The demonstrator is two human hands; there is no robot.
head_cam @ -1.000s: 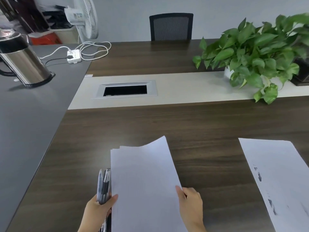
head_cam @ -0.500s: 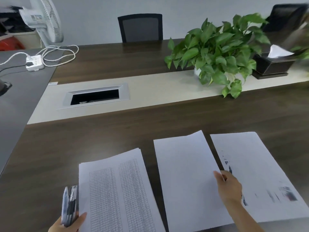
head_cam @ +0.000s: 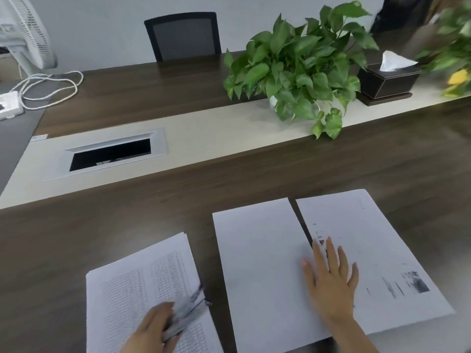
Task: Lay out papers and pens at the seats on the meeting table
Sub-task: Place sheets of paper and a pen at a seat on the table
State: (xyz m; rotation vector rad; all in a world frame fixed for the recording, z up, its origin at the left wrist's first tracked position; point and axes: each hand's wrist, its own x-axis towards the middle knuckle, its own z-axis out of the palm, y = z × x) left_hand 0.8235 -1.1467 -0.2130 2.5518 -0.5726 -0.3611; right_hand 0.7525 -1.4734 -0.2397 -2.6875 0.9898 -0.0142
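Note:
A blank white sheet point(head_cam: 260, 263) lies flat on the dark wooden meeting table point(head_cam: 127, 238), edge to edge with a second sheet point(head_cam: 377, 250) bearing dark smudged print on its right. My right hand point(head_cam: 331, 281) rests flat with straight fingers across the seam of these two sheets. To the left lies a stack of papers point(head_cam: 132, 291) printed with tables. Over it, my left hand point(head_cam: 153, 329) grips a bundle of pens point(head_cam: 188, 309), blurred by motion.
A pale strip down the table's middle holds a silver cable box point(head_cam: 109, 154), a leafy potted plant point(head_cam: 300, 70) and a black tissue box point(head_cam: 387, 80). A black chair point(head_cam: 183, 36) stands at the far side. At the left are a white fan point(head_cam: 25, 34) and a power strip point(head_cam: 9, 105) with its cord.
The right hand carried the top blank sheet off the stack to the right and now presses it flat beside the printed sheet. The left hand swung the pens over the stack.

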